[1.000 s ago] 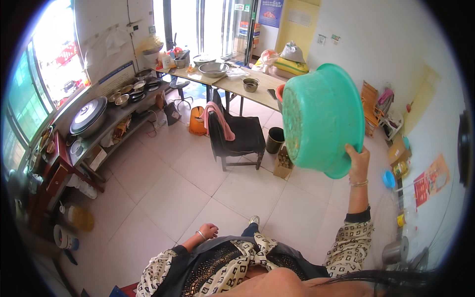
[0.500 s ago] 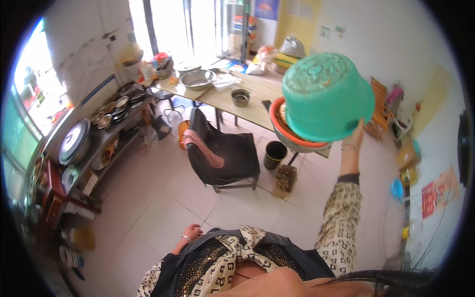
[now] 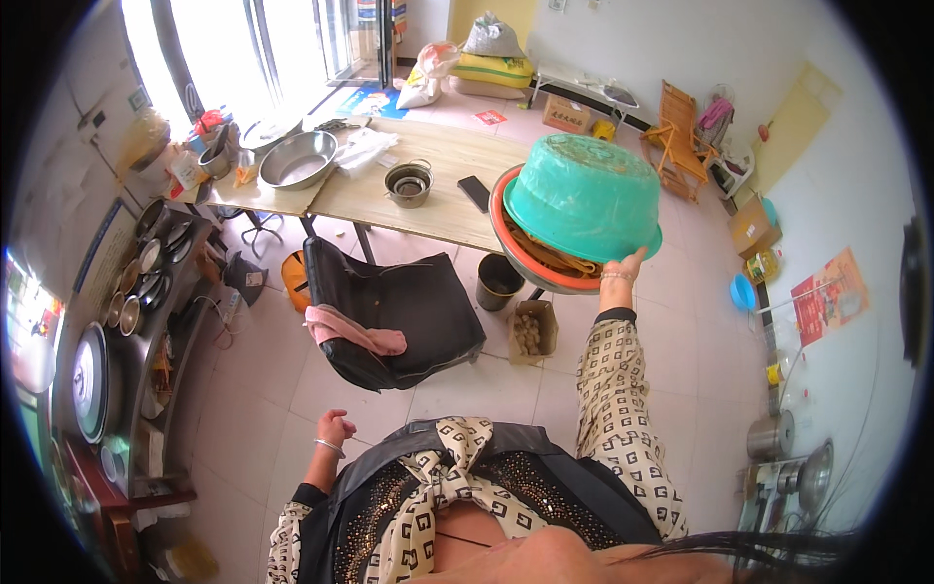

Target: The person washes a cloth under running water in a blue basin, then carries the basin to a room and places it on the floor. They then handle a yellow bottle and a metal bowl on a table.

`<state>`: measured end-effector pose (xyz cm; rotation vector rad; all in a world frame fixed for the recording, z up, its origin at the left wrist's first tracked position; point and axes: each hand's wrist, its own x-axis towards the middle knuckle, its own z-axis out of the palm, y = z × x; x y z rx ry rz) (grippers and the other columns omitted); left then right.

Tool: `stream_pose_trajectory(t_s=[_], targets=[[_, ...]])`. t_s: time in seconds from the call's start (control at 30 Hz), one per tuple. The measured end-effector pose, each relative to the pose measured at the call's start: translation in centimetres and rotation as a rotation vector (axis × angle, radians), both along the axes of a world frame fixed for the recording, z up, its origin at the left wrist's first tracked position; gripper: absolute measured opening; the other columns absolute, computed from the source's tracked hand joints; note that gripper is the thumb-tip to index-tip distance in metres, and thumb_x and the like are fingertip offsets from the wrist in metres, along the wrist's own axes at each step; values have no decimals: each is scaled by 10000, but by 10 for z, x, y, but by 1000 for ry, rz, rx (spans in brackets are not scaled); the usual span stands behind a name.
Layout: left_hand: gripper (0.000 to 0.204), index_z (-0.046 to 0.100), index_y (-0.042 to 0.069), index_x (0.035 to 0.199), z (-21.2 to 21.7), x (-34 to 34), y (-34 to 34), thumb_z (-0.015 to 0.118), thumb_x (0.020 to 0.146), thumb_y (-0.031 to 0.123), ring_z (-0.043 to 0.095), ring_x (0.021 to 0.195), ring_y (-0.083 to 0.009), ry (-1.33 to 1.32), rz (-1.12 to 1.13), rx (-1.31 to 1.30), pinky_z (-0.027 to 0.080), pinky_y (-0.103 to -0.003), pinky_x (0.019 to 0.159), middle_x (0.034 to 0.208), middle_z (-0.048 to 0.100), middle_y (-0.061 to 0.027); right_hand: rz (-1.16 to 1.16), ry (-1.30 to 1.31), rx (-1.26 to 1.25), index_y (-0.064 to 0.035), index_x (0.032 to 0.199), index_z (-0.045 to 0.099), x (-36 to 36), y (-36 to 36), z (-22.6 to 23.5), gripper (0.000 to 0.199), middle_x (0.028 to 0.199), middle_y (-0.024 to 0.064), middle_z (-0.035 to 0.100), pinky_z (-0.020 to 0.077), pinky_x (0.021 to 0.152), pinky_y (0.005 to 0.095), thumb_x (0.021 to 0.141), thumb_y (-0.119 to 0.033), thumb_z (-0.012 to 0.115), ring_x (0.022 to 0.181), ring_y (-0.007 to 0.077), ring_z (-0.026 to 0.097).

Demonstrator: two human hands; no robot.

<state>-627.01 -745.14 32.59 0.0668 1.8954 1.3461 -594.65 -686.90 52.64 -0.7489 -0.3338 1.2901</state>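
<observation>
My right hand point(image 3: 623, 265) grips the near rim of a green plastic basin point(image 3: 584, 190), which is turned upside down. The basin tilts over an orange-rimmed basin point(image 3: 500, 214) at the right end of the table. Something brown, like folded cloth point(image 3: 550, 255), shows inside that lower basin. Whether the green basin rests on it, I cannot tell. Beside my waist, my left hand point(image 3: 334, 428) hangs free, its fingers loosely bent and holding nothing.
On the wooden table point(image 3: 448, 146) are a phone point(image 3: 474, 193), a small pot point(image 3: 409, 183) and a metal basin point(image 3: 298, 159). A black chair point(image 3: 404, 302) with a pink cloth point(image 3: 355, 331), a black bin point(image 3: 499, 282) and a cardboard box point(image 3: 532, 331) stand before it. A cookware-filled shelf point(image 3: 180, 341) lines the left.
My right hand has lowered the green basin toward the orange-rimmed one. The view has shifted right, and my left hand has risen slightly.
</observation>
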Motion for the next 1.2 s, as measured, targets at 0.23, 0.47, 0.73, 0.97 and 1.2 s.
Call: stream_pose_trajectory(t_s=[0.23, 0.47, 0.73, 0.97, 1.2], targets=[[236, 532, -32, 989, -16, -46, 58, 366, 834, 33, 594, 519, -192, 5, 20, 66, 485, -283, 447, 648, 580, -103, 125, -64, -79, 36, 1236, 391, 40, 25, -67, 595, 1181, 147, 523, 483, 837, 422, 936, -475, 344, 1020, 263, 547], [233, 556, -13, 994, -15, -88, 85, 534, 812, 131, 568, 799, -321, 802, 108, -275, 466, -395, 722, 863, 595, -190, 604, -1247, -487, -39, 624, 467, 70, -32, -59, 584, 484, 88, 484, 335, 309, 272, 903, -537, 341, 343, 176, 450], [569, 585, -57, 1010, 21, -137, 129, 619, 756, 451, 570, 972, -370, 560, 64, -618, 452, -385, 845, 987, 612, -235, 699, -787, -111, -52, 638, 494, 48, -94, -116, 675, 513, 67, 512, 425, 467, 262, 897, -611, 216, 460, 160, 511], [576, 585, -57, 1065, 31, -152, 145, 772, 649, 294, 611, 905, -196, 174, -104, -195, 495, -291, 771, 975, 636, -129, 971, -948, -337, -42, 715, 508, 15, -165, -168, 420, 570, 64, 528, 441, 435, 277, 925, -395, 416, 473, 169, 542], [511, 607, -54, 998, -7, -162, 129, 768, 605, 231, 623, 863, -212, 162, -175, 46, 503, -308, 756, 958, 642, -126, 1036, -1053, -390, -28, 753, 516, -19, -213, -151, 406, 605, 65, 541, 441, 439, 277, 921, -388, 429, 486, 164, 548]])
